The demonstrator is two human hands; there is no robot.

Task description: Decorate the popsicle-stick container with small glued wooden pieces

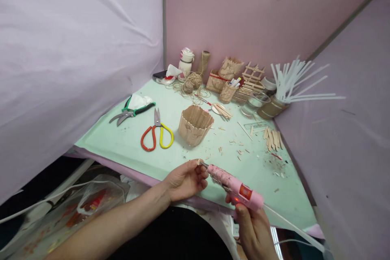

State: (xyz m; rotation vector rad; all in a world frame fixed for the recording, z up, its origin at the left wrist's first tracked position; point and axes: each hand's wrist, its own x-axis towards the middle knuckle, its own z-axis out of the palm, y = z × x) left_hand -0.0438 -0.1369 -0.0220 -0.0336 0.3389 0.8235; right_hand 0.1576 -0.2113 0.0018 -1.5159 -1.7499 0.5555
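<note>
My left hand is closed in a pinch on a small wooden stick piece near the table's front edge. My right hand grips a pink hot glue gun. Its nozzle points left and touches the small piece. A white glue stick trails from the gun's back toward the lower right. Behind my hands, a round basket of wooden sticks stands upright on the pale green table.
Red-and-yellow scissors and green-handled pliers lie left of the basket. Loose wooden sticks and chips are scattered right. At the back stand twine balls, stick-built boxes and a jar of white glue sticks. Pink walls close in on all sides.
</note>
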